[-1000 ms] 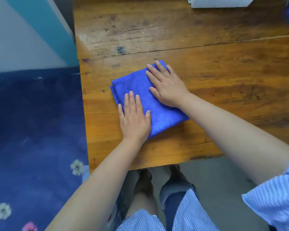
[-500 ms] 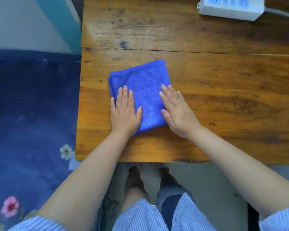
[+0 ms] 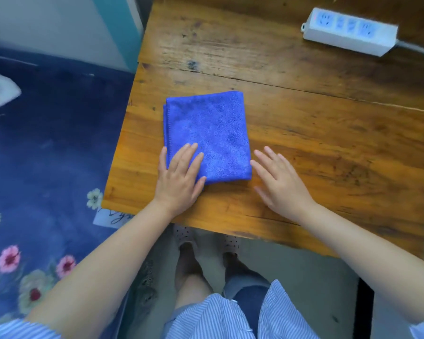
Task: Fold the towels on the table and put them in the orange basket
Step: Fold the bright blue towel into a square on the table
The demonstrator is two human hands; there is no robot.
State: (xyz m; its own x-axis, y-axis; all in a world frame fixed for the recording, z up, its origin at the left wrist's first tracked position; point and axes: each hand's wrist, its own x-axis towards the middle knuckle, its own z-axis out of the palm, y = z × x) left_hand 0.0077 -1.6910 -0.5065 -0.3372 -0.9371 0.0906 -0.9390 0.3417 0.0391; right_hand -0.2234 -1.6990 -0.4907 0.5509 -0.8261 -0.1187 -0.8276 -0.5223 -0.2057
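Folded blue terry towel lies long axis near-to-far; left hand presses it flat-fingered, right hand beside it, fingers spread, holding nothing.

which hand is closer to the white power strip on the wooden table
Right. The right hand lies flat on the table beside the folded blue towel, below the white power strip. The left hand rests on the towel, farther away.

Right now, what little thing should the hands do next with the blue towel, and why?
Probably pick it up. The blue towel already lies folded into a neat rectangle on the wooden table. The left hand rests flat on its near corner and the right hand lies open beside it. No orange basket shows in this view.
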